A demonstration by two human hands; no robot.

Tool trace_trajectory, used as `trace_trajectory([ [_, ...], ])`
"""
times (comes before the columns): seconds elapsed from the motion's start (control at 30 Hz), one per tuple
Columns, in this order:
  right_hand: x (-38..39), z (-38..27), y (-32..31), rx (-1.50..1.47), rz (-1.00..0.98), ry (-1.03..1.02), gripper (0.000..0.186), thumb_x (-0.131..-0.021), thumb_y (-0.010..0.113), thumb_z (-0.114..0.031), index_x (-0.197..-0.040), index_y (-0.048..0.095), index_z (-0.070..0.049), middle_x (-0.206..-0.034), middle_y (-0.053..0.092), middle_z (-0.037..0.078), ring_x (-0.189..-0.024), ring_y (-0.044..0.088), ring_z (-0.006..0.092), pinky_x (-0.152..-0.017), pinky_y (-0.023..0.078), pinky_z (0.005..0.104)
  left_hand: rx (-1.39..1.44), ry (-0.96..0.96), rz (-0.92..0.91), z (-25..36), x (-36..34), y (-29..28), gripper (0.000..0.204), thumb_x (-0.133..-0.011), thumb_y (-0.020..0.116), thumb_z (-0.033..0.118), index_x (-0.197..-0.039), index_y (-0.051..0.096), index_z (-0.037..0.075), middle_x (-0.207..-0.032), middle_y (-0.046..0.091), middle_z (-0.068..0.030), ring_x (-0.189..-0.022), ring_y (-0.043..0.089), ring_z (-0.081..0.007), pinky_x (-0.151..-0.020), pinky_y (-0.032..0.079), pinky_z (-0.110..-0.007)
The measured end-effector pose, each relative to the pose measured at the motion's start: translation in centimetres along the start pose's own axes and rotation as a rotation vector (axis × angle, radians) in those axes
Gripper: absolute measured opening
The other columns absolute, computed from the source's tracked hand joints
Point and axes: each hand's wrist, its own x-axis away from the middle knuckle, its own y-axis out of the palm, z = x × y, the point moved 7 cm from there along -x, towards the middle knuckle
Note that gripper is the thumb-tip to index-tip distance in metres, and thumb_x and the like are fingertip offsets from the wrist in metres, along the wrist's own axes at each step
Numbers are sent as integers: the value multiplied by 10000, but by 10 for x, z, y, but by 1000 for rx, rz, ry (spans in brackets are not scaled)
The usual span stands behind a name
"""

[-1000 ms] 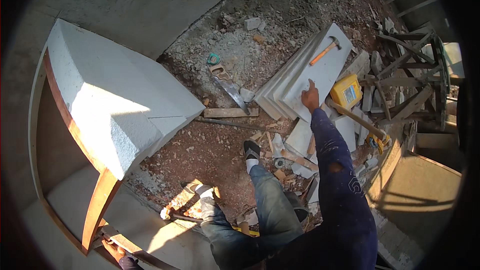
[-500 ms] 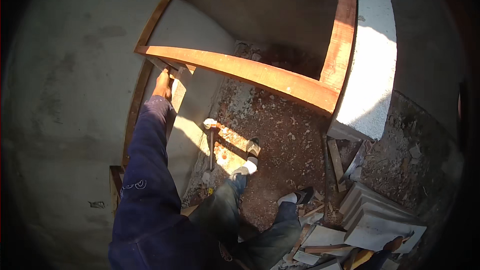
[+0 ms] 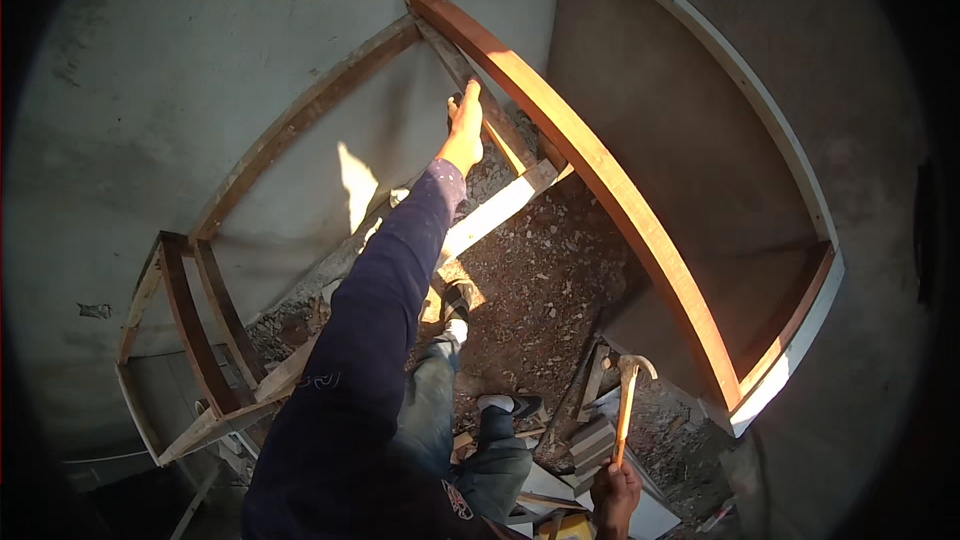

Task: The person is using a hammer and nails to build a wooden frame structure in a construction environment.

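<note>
At near right, the right hand (image 3: 615,492) is wrapped around the handle of a hammer (image 3: 626,410). Farther left, the left hand (image 3: 464,132) is at a wooden strip (image 3: 448,55) beside a long beam (image 3: 612,182); whether it grips, I cannot tell.

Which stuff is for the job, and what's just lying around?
Probably for the job:
metal hammer with orange handle, in the right hand
long brown wooden strip, at the left hand

Probably just lying around:
stacked flat pale boards
reddish-brown rubble
</note>
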Motion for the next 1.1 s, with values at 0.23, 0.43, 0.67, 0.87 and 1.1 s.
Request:
trace_trajectory([
  [0.23, -118, -453, -12, -365, 290, -542, 471, -1010, 474, -155, -1460, 384, -48, -650, 438, -40, -462, 310, 10, -390, 253, 179, 79, -194, 220, -56, 24, 58, 927, -956, 451, 548, -1489, 47, -94, -1563, 152, -268, -1442, 217, -365, -1176, 226, -433],
  [0.43, -344, -611, 48, -214, 124, -395, 405, -1014, 415, -127, -1407, 457, -36, -675, 395, -46, -494, 304, 30, -415, 253, 187, 44, -398, 344, -75, 34, 75, 805, -942, 528, 494, -1487, 209, -5, -1331, 516, -285, -1250, 506, -364, -1033, 420, -423],
  [0.67, -427, -616, 144, 66, -450, -157, 488, -1001, 432, -149, -1469, 359, -30, -665, 328, -64, -490, 265, 11, -379, 212, 168, -40, 165, 345, -25, 44, 54, 448, -938, 558, 304, -1195, 478, -54, -932, 594, -278, -857, 571, -456, -755, 458, -475],
  [0.87, -434, -609, 163, 90, -530, -166, 468, -1004, 432, -133, -1452, 375, -8, -678, 354, -53, -487, 274, 18, -378, 224, 173, -247, 53, 594, -104, 24, 56, 604, -916, 619, 424, -1245, 513, -71, -1102, 649, -220, -1037, 620, -295, -864, 491, -354],
  [1.1, -452, -594, 154, -29, -456, -218, 448, -1000, 454, -142, -1426, 420, -9, -682, 369, -55, -489, 285, 18, -382, 228, 178, -193, -82, 422, -77, 45, 48, 635, -957, 525, 456, -1348, 418, -32, -1169, 600, -261, -1059, 600, -365, -870, 484, -416],
])
